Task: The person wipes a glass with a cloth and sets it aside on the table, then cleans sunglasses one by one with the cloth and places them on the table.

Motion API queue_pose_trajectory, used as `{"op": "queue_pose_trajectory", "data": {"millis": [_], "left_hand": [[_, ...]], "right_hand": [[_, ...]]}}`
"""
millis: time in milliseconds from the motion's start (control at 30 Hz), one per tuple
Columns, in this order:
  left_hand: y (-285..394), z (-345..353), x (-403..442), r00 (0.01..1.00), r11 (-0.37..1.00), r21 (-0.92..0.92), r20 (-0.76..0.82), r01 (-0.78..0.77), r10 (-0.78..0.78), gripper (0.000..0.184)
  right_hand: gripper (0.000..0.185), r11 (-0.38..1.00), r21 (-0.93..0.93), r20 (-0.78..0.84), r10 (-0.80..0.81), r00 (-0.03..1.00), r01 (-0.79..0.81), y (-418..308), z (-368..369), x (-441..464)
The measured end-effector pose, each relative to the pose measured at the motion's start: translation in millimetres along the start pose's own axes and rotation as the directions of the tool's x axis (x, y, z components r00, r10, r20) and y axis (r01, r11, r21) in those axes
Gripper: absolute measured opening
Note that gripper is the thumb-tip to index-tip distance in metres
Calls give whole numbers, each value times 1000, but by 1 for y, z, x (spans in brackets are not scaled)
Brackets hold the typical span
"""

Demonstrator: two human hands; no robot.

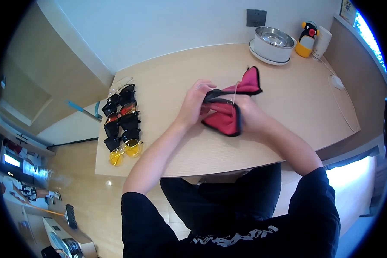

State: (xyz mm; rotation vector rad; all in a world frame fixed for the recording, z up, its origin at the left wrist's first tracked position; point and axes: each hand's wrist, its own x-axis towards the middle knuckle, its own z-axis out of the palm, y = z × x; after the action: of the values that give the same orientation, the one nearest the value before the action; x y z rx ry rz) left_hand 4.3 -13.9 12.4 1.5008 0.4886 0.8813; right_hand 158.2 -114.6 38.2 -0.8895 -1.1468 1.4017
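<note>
Black fabric clothed the person nearest the camera, whose forearms reached over the pale bench. The left hand was closed on the dark part of a pink, black-edged cloth article. The right hand lay between its two flaps, fingers largely hidden; whether they gripped could not be determined. A slender, shiny rod crossed the opening, possibly a glasses arm. The article was held just above the bench, near its middle.

The step in hand was judged to be two-handed handling of the folded article. The next move would call for a steady hold on the cloth and light pressure near the rod.

Left of the hands stood a row of glasses, yellow lenses at the near end. Farther back were a metal bowl on a white plate, a penguin figure and a white cylinder. A wall socket sat behind.
</note>
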Motion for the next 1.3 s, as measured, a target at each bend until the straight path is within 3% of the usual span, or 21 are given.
{"op": "queue_pose_trajectory", "data": {"millis": [67, 100, 133, 167, 200, 267, 300, 367, 467, 500, 600, 633, 733, 800, 867, 1000, 1100, 1200, 1233, 1267, 1300], "left_hand": [[-3, -3, 1, 998, 997, -31, -11, 65, -66, 57], [-5, -4, -1, 980, 969, 152, 13, -196, 197, 59], [-1, -1, -3, 896, 841, 317, 84, -439, 437, 61], [3, 3, -6, 896, 840, 319, 81, -439, 437, 61], [8, 8, -8, 913, 893, 193, 35, -406, 407, 65], [4, 17, -4, 928, 926, 62, -3, -372, 373, 68], [-14, 18, 3, 953, 944, -136, -1, -302, 304, 71], [-18, 29, 4, 975, 907, -381, 54, -180, 217, 75], [-10, 15, 9, 992, 876, -480, 93, -34, 89, 71], [-4, 13, 8, 995, 883, -464, 26, -73, 96, 63], [6, -8, 15, 974, 866, -460, -190, -196, 120, 52], [13, -12, 12, 960, 884, -397, -226, -247, 166, 44], [16, -11, 11, 952, 953, -149, -204, -262, 230, 53], [14, 9, 4, 919, 932, 39, -157, -360, 361, 61], [17, 26, -5, 874, 864, 211, -73, -457, 481, 69], [13, 35, -16, 843, 724, 509, 6, -465, 537, 67], [6, 24, -6, 585, 232, 741, 256, -630, 770, 42], [25, 30, -3, 467, 211, 703, 192, -680, 863, 39], [21, 30, -9, 826, 628, 644, 10, -437, 564, 42], [17, 30, -13, 826, 627, 645, 11, -436, 563, 42], [15, 32, -17, 868, 739, 551, -51, -387, 493, 46]], "right_hand": [[31, 560, -696, 256, -392, 884, 450, 3, 1, -2], [35, 789, -465, 132, -388, 912, 403, 11, -3, -7], [35, 789, -463, 136, -388, 912, 405, 14, -8, -5], [33, 977, -57, -1, -207, 978, 207, 15, -12, -2], [31, 926, 378, -43, 22, 999, -4, 16, -15, 2], [27, 898, 435, -61, -44, 997, 66, 20, -18, 8], [26, 973, 96, -83, -200, 976, 208, 18, -19, 10], [25, 765, -535, -37, -446, 894, 359, 21, -24, 10], [22, 796, -492, -127, -467, 875, 353, 23, 2, 3], [23, 528, -705, 92, -593, 800, 473, 6, 1, 4], [28, 427, -777, 75, -666, 742, 463, 16, -14, 4], [41, 777, -496, -94, -492, 865, 388, -8, 11, -13], [55, 842, -389, -61, -429, 901, 374, 5, 5, -6], [71, 538, -544, 139, -700, 701, 644, 7, 9, 3], [72, 592, -627, 53, -617, 785, 507, 12, 9, 1], [64, 372, -667, 196, -748, 634, 646, 0, -2, -2], [64, 305, -711, 223, -757, 614, 634, -9, -1, -4], [60, 201, -726, 224, -834, 503, 657, -14, 7, -3], [54, 60, -751, 332, -826, 455, 658, -17, 7, -2], [48, -83, -755, 439, -801, 407, 650, -20, 7, -2], [38, 30, -761, 370, -800, 472, 648, -22, 11, -9]]}}
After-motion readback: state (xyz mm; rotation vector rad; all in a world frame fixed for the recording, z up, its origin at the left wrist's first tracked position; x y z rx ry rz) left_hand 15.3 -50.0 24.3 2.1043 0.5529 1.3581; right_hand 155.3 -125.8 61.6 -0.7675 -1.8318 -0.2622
